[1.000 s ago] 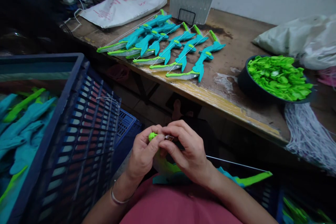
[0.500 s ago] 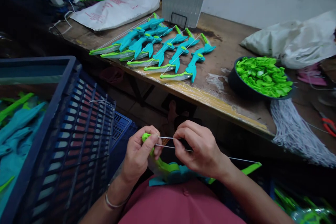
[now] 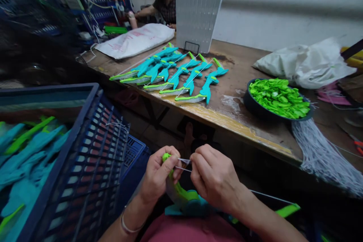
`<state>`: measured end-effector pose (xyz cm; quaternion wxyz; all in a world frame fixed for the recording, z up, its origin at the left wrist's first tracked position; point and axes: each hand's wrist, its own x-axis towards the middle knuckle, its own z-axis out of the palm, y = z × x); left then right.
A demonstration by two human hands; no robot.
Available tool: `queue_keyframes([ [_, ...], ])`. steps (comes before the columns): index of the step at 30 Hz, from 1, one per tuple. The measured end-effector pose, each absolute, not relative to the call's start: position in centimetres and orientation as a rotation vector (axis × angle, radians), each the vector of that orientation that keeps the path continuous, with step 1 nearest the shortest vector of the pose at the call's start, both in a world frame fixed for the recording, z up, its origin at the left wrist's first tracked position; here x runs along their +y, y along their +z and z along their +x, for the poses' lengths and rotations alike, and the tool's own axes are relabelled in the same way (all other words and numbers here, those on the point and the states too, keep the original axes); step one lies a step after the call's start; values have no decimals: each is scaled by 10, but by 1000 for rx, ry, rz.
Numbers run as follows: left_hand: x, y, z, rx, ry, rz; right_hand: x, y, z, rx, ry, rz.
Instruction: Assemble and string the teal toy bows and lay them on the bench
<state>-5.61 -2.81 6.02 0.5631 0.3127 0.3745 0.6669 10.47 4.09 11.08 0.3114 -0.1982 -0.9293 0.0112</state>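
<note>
Pink garment (image 3: 193,230), nearest, at the lower edge of the view. One toy bow (image 3: 188,204), blue at the grip with lime-green limbs, lay across the lap, its left end raised and its right end reaching out past the right forearm. Left hand (image 3: 155,177), a bracelet (image 3: 128,225) at its wrist: fingers closed on the bow's green left tip. Right hand (image 3: 214,179): thumb and fingers pinched together on white cord (image 3: 185,161), two strands of which spanned the short gap between the hands. One blue crate (image 3: 95,90), slatted, to the left, holding loose blue and green bow parts (image 3: 28,162); a lower blue crate (image 3: 135,150) just beyond it. One wooden table (image 3: 244,130), tape along its front edge. On it, to the right: a hank of white strings (image 3: 320,151) hanging over the edge; a red-handled tool (image 3: 358,147), possibly scissors, cut off by the frame; a dark basin (image 3: 252,107) heaped with green pieces (image 3: 279,98); a pale plastic bag (image 3: 306,62) behind. At centre, a slanted row of strung bows (image 3: 181,73), some overlapping. Farther back, a white sack (image 3: 136,39) with red print, an upright grey panel (image 3: 200,7), and a seated person (image 3: 167,5) partly hidden by it.
</note>
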Motion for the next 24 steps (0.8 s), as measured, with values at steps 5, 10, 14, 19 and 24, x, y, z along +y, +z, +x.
queue_keyframes([
  [5,7,84,-117,851,1866,694,15,132,127,-2345,34,-428],
  [10,58,102,-214,847,2335,436,22,104,140,-2328,130,-423],
  [14,108,106,-264,858,2448,320,50,24,140,-2345,270,-650],
  [19,178,101,-305,939,2508,252,59,-65,150,-2391,92,-750],
  [24,238,84,-346,1102,2552,138,60,-95,140,-2344,-44,-754],
])
